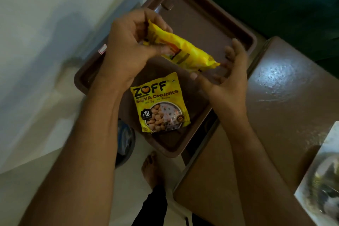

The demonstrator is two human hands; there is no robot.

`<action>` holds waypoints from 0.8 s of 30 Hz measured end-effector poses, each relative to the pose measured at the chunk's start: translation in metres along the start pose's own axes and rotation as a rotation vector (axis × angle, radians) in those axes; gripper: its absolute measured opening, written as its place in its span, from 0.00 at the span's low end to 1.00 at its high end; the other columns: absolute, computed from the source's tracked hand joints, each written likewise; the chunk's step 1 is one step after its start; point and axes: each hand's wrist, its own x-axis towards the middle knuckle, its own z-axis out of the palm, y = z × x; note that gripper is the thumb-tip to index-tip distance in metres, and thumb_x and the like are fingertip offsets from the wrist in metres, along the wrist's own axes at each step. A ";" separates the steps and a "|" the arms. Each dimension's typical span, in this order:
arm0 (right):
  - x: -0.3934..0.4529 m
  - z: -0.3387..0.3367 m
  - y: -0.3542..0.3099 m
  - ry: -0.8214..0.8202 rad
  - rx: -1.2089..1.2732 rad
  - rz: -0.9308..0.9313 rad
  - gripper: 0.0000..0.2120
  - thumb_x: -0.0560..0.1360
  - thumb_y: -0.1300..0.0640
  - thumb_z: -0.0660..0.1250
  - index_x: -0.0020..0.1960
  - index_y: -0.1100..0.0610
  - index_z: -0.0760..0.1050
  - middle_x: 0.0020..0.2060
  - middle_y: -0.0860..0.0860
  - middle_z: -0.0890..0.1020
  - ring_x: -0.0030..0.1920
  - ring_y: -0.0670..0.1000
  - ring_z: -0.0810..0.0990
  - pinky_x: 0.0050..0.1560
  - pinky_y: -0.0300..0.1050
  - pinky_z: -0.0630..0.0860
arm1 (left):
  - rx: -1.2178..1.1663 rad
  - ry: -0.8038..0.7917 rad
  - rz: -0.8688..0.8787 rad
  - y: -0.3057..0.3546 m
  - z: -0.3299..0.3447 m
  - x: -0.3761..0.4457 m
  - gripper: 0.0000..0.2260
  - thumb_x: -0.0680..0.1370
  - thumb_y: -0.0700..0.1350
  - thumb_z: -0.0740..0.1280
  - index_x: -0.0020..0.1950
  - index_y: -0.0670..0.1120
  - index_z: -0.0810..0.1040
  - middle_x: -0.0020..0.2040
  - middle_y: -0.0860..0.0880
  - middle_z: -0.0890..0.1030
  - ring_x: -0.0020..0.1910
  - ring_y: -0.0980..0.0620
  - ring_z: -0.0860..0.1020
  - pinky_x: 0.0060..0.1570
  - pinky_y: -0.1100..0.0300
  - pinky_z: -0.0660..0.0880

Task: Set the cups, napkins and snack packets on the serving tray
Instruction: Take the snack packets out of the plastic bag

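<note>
Left hand [126, 49] has its grip clenched round a yellow packet [185, 49] above the tray [205, 24], right hand [227, 79] released, seemingly steadying it for placing beside the soya packet [159, 102].

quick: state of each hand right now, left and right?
Left hand: grips one end of the yellow snack packet above the tray.
Right hand: open, fingers spread by the packet's other end; contact cannot be told.

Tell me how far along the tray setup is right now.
Early stage. Done: one Zoff soya chunks packet lies flat in the brown serving tray. In hand: the left hand grips a second yellow packet above the tray, with the right hand open at its other end. Left: that packet still has to go down, and no cups or napkins are in view.
</note>
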 end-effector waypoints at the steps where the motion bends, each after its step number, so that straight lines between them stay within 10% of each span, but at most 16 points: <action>1: 0.002 0.000 -0.001 -0.030 -0.017 -0.064 0.41 0.70 0.52 0.81 0.78 0.53 0.65 0.69 0.46 0.76 0.69 0.47 0.75 0.63 0.53 0.79 | -0.068 -0.011 0.029 0.000 -0.005 0.000 0.19 0.66 0.33 0.79 0.50 0.47 0.77 0.50 0.48 0.85 0.54 0.47 0.85 0.56 0.47 0.84; 6: -0.007 0.015 -0.014 0.208 -0.139 -0.564 0.09 0.77 0.60 0.75 0.54 0.64 0.86 0.47 0.58 0.85 0.46 0.57 0.82 0.45 0.52 0.80 | -0.214 0.218 -0.125 -0.010 -0.004 -0.011 0.21 0.74 0.32 0.75 0.65 0.40 0.75 0.63 0.46 0.81 0.65 0.49 0.80 0.64 0.53 0.79; 10: -0.030 0.025 -0.012 0.207 -0.318 -0.855 0.08 0.80 0.65 0.71 0.46 0.67 0.87 0.42 0.62 0.85 0.43 0.62 0.83 0.42 0.56 0.76 | -0.496 0.307 -0.606 -0.007 0.004 -0.034 0.25 0.85 0.59 0.62 0.74 0.42 0.74 0.66 0.45 0.83 0.61 0.49 0.84 0.56 0.52 0.84; 14: -0.052 0.029 0.001 0.012 -0.394 -0.946 0.10 0.82 0.62 0.69 0.49 0.66 0.87 0.46 0.62 0.86 0.49 0.63 0.84 0.50 0.59 0.77 | -0.375 0.195 -0.666 -0.015 0.012 -0.048 0.21 0.74 0.40 0.76 0.66 0.44 0.79 0.55 0.50 0.88 0.53 0.53 0.87 0.48 0.57 0.83; 20: -0.052 0.020 0.006 -0.029 -0.236 -0.633 0.16 0.76 0.51 0.76 0.56 0.62 0.86 0.57 0.58 0.84 0.64 0.62 0.78 0.61 0.61 0.75 | -0.445 0.214 -0.582 -0.025 0.004 -0.060 0.27 0.69 0.23 0.72 0.64 0.44 0.78 0.56 0.43 0.87 0.50 0.49 0.88 0.45 0.55 0.86; 24: -0.035 0.020 -0.015 0.049 0.056 0.083 0.21 0.83 0.46 0.66 0.72 0.56 0.75 0.63 0.50 0.82 0.63 0.47 0.82 0.64 0.51 0.81 | -0.551 0.193 -0.538 -0.029 0.002 -0.066 0.31 0.65 0.28 0.73 0.66 0.44 0.77 0.55 0.46 0.88 0.54 0.49 0.87 0.49 0.53 0.86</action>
